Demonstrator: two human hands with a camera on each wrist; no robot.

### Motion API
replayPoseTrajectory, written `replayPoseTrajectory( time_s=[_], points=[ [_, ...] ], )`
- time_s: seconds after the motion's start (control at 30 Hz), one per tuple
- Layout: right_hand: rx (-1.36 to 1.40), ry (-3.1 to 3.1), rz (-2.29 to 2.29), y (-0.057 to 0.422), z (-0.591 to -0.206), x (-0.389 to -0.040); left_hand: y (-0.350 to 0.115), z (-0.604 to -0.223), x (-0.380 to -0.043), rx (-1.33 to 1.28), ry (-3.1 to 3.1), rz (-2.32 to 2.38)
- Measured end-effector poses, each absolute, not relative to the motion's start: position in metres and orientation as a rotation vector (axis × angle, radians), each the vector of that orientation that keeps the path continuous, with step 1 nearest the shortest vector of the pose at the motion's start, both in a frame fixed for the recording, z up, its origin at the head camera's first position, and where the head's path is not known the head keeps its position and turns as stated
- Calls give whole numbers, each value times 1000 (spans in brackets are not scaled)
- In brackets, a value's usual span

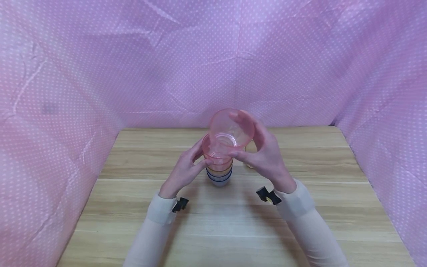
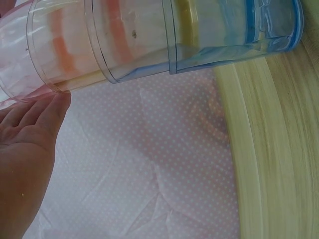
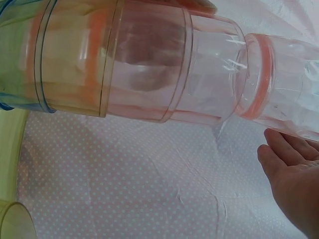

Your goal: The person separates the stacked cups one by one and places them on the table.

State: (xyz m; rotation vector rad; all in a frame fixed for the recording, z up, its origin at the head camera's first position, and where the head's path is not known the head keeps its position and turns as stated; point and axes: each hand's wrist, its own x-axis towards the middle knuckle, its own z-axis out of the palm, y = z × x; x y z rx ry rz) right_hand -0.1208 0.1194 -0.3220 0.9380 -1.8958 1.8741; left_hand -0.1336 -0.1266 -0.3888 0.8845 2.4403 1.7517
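A stack of nested clear plastic cups [image 1: 218, 172] stands on the table, blue at the bottom, yellow above, pink on top. My left hand [image 1: 186, 167] holds the stack near its top, thumb on the near side and fingers round the far side. In my right hand [image 1: 268, 155] a pink cup [image 1: 221, 124] is gripped between thumb and fingers, its mouth tilted towards the head camera. In the right wrist view this held cup [image 3: 294, 79] has its base at the stack's uppermost rim; whether it sits inside the rim is hard to tell.
A yellow cup [image 1: 250, 147] stands behind the right hand, partly hidden by it; the right wrist view shows its rim [image 3: 17, 221]. The wood-grain table [image 1: 213, 230] ends at a pink dotted cloth [image 1: 166, 74] hanging at the back and sides.
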Motion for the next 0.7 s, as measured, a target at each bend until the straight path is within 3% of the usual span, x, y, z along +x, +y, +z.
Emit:
replayPoseTrajectory(
  time_s=[0.7],
  points=[
    [801,-1728,1999,157,-324,-107,-125,-393,-133,1019,2385,1834]
  ],
)
